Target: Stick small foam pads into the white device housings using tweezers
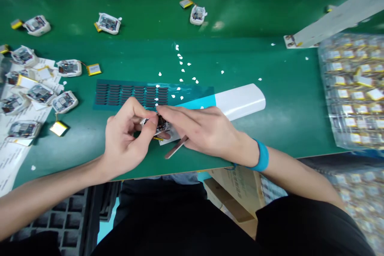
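My left hand [129, 136] is closed on a small white device housing [162, 126] with an exposed circuit board, pinching it between thumb and fingers. From the opposite side my right hand [207, 130] reaches over the same housing, its fingertips at the board. A flat, dark metal tool [176, 147], which looks like the back end of tweezers, sticks out from under the right palm; its tip is hidden. A bit of yellow battery [158, 139] shows below the housing. Behind the hands lies a blue-green sheet [100, 95] carrying rows of dark strips.
White housings [69, 68] with wired batteries [94, 69] lie at left and back. Small white stickers [183, 71] dot the green table [240, 58]. A white-and-blue backing sheet [240, 100] extends right. Battery trays [354, 92] and a slanted metal post [336, 16] stand at right.
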`<state>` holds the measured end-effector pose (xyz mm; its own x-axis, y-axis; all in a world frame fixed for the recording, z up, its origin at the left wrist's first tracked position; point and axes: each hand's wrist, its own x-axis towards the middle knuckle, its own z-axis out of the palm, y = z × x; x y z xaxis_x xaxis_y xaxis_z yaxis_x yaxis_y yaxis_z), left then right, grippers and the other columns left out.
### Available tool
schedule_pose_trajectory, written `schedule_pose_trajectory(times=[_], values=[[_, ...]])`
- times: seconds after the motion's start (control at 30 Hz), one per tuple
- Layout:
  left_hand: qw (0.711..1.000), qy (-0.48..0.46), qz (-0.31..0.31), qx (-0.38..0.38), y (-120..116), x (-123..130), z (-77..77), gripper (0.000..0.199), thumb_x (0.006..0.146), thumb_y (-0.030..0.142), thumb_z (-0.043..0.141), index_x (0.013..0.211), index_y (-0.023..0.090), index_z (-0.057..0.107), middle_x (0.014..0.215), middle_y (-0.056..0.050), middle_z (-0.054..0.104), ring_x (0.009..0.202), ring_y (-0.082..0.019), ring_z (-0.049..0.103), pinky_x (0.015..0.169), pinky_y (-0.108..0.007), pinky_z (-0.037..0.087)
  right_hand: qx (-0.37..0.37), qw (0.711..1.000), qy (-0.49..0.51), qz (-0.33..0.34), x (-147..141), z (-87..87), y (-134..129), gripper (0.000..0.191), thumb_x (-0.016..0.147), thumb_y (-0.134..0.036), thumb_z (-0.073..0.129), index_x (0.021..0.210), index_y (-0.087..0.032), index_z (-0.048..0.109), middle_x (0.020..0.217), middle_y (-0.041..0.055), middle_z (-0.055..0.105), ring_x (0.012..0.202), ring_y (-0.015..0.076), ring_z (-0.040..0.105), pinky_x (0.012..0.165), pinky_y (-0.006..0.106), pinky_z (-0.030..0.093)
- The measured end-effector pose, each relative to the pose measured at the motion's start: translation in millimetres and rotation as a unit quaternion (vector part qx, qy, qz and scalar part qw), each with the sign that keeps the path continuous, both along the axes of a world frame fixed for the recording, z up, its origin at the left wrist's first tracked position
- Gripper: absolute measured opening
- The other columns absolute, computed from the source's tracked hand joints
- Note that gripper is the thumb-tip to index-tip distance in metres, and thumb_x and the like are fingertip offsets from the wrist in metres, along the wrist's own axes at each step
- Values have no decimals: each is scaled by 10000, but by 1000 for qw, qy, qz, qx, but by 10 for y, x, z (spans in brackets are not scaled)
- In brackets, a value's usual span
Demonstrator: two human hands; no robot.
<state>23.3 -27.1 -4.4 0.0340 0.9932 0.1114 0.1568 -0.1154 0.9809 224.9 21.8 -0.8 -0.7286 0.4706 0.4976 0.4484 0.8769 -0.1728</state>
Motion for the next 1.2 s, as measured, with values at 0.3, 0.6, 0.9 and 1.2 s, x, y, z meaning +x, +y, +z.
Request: schedule_pose_trajectory(times=[0.3,0.6,0.9,1.2], values=[[997,49,-56,37,7,-77,7,102,1005,148,654,981,238,612,793,32,751,637,-137,757,567,-222,599,-486,853,189,32,-93,67,124,322,1048,-463,655,955,-156,677,632,-68,683,427,46,541,462,196,391],[983,171,-34,56,118,-269,149,149,1034,356,675,1136,273,743,1014,26,826,795,-198,772,650,-354,572,-381,900,208,-42,-62,125,178,427,1151,-389,397,936,-180,701,827,3,743,690,99,669,734,238,579],[888,276,-267,251,355,-482,170,256,984,187,642,1155,291,800,1053,-19,832,918,-248,800,787,-355,646,-496,842,210,-23,7,94,363,688,1090,-650,421,696,-155,690,617,-5,707,551,71,660,643,184,607],[876,328,-280,214,359,-506,114,282,972,222,632,1149,322,828,1098,-27,841,964,-295,816,883,-427,686,-592,776,218,14,-7,18,416,553,1018,-630,621,756,-148,692,612,-4,728,579,100,716,565,174,606]])
